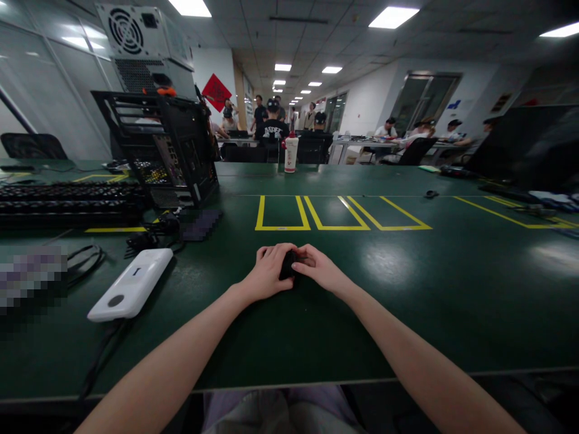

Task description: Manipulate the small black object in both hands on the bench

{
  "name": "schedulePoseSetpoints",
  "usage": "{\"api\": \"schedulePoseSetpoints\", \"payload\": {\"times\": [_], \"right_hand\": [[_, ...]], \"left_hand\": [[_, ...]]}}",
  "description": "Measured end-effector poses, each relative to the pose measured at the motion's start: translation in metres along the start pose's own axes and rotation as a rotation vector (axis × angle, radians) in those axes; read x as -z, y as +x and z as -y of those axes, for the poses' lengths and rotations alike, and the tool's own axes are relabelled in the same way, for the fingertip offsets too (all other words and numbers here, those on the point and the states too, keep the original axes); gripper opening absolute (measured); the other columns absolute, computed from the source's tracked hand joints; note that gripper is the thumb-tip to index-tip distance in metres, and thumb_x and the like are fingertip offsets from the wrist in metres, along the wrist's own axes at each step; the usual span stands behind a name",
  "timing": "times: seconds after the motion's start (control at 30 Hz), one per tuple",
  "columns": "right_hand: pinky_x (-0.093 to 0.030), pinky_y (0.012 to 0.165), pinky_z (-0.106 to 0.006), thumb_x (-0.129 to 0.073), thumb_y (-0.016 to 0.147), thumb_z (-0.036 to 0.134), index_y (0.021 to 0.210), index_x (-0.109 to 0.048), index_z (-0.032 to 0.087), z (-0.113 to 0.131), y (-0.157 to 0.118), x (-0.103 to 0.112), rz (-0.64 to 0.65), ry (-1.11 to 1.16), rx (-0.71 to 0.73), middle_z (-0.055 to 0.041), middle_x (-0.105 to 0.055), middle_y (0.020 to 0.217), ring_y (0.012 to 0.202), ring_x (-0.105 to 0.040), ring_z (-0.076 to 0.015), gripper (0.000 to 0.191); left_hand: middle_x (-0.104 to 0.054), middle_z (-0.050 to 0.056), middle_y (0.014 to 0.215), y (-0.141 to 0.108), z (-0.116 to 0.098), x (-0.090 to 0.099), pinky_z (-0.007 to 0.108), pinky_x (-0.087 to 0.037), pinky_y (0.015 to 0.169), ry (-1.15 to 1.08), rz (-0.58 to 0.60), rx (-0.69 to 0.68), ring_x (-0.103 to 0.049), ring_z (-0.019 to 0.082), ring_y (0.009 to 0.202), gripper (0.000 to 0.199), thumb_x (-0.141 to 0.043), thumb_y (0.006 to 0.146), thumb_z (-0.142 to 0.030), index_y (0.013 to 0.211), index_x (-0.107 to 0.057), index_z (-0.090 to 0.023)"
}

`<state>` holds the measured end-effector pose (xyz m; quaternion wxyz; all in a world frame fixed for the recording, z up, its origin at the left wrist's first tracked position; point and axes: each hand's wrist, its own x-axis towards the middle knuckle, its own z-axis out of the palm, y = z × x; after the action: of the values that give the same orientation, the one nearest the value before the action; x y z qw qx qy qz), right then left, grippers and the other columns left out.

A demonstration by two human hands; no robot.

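Both my hands meet over the green table (325,337), around a small black object (287,265) whose kind I cannot make out. My left hand (268,271) wraps over it from the left, with the thumb at its near side. From the right, my right hand (316,266) closes its thumb and fingertips on the object's other side. Much of the object is hidden behind my fingers. Just beyond my hands, three outlines of yellow tape (312,228) are stuck on the tabletop.
At left stand an open black computer case (176,150) and a power supply (140,36) above it. A white power bank (131,286) with a cable lies nearer. A white bottle (291,154) stands at the far edge. Several people sit at desks beyond.
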<state>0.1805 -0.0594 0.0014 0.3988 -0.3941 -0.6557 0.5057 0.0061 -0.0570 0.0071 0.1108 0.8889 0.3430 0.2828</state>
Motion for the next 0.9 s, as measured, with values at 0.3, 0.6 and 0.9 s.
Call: {"api": "schedulePoseSetpoints", "payload": {"times": [0.3,0.6,0.9], "right_hand": [[-0.046,0.078,-0.039,-0.053,0.078,0.037,0.092,-0.048,0.022,0.006,-0.003,-0.002,-0.023,-0.007,-0.032,-0.0014,-0.058,0.088,0.087,-0.057,-0.0179,0.021],[-0.046,0.081,-0.038,-0.063,0.070,0.027,0.092,-0.048,0.020,-0.002,0.001,0.001,0.000,0.027,-0.023,-0.0027,-0.055,0.096,0.093,-0.055,-0.0178,0.026],[-0.045,0.081,-0.039,-0.059,0.073,0.033,0.088,-0.050,0.020,0.008,-0.002,0.000,-0.031,-0.007,-0.011,-0.0013,-0.057,0.090,0.090,-0.056,-0.0174,0.022]], "left_hand": [[-0.045,0.005,0.117,0.000,-0.002,0.003,0.043,-0.022,0.095,-0.013,0.019,-0.006,-0.041,0.024,0.110,0.057,-0.057,0.069,-0.022,0.118,-0.028,-0.025],[-0.046,0.005,0.115,0.001,0.001,-0.002,0.043,-0.022,0.095,0.014,-0.007,0.005,-0.043,0.024,0.108,0.060,-0.059,0.066,-0.022,0.117,-0.029,-0.024],[-0.045,0.005,0.116,0.000,-0.001,0.003,0.043,-0.022,0.095,0.000,0.019,0.000,-0.042,0.024,0.109,0.058,-0.057,0.068,-0.023,0.118,-0.029,-0.025]]}}
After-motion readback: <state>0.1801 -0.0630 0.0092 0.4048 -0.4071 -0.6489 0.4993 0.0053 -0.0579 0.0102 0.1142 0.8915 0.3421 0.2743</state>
